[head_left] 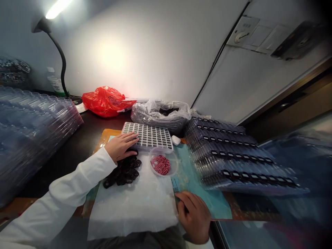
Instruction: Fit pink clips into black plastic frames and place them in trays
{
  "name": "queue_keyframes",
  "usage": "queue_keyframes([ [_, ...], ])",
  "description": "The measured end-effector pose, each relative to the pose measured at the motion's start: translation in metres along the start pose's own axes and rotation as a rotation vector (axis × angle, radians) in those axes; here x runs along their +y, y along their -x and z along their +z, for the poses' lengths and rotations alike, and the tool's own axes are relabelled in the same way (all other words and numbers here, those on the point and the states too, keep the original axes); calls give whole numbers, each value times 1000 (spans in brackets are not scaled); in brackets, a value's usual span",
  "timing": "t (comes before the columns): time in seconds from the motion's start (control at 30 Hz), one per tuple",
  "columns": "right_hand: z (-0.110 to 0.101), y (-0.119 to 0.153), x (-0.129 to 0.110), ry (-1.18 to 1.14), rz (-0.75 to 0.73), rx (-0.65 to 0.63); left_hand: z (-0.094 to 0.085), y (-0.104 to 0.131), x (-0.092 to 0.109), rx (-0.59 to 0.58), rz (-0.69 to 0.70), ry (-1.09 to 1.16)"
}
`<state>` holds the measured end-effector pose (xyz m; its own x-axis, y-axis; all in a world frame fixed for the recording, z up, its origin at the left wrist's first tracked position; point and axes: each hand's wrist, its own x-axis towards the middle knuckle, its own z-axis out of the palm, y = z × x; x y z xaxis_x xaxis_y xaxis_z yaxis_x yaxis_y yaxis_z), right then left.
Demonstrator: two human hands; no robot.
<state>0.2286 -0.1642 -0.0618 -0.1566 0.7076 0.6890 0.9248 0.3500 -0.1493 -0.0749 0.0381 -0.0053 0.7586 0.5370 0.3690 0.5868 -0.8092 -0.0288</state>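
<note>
My left hand (pixel 122 146) lies palm down with its fingers stretched over the near left corner of a white grid tray (pixel 153 137) of small dark rectangles. Its thumb and palm hover at or on a heap of small black plastic parts (pixel 123 171); contact is hard to judge. At the front edge of the table, my right hand (pixel 195 217) is curled, fingers closed towards the thumb. A dark spot shows between them, too small to name. Between the hands, a round clear tub (pixel 173 166) holds many small pinkish-red rods (pixel 161 165). A white sheet (pixel 135 207) lies under the heap.
Stacked clear plastic trays stand at left (pixel 38 128); more clear trays with black parts (pixel 233 152) stand at right. Behind are a red plastic bag (pixel 105 101), a plastic-lined bowl (pixel 160 116) and a lamp (pixel 61 57). A small white case (pixel 175 140) sits beside the grid tray.
</note>
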Motion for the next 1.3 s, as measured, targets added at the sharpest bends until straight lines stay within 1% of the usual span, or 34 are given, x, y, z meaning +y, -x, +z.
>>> queue_keyframes([
  [0.1,0,-1,0,-1,4,0,1,1,-2,7,0,-14],
  [0.3,-2,-1,1,-1,-17,10,-5,2,-3,21,11,-50],
  [0.37,-2,-1,3,-3,-32,15,-4,3,-4,30,12,-70],
  [0.47,-1,-3,6,-31,-61,-18,-2,3,-5,40,10,-80],
  [0.57,-2,-5,6,-46,-47,-55,0,2,-5,47,10,-53],
  [0.8,-6,-6,1,-118,5,-75,1,2,-13,47,13,27],
  [0.87,-7,-6,2,-126,15,-99,-2,1,-12,77,18,37],
  [0.97,-6,-6,1,-114,14,-109,-10,-2,-8,125,51,86],
  [1.03,-6,-7,1,-103,18,-108,-18,-3,-2,94,79,161],
  [1.17,-6,-8,-2,-81,37,-113,-31,-2,6,-63,80,319],
  [1.3,-7,-9,-2,-99,51,-148,-36,-1,11,-173,104,431],
])
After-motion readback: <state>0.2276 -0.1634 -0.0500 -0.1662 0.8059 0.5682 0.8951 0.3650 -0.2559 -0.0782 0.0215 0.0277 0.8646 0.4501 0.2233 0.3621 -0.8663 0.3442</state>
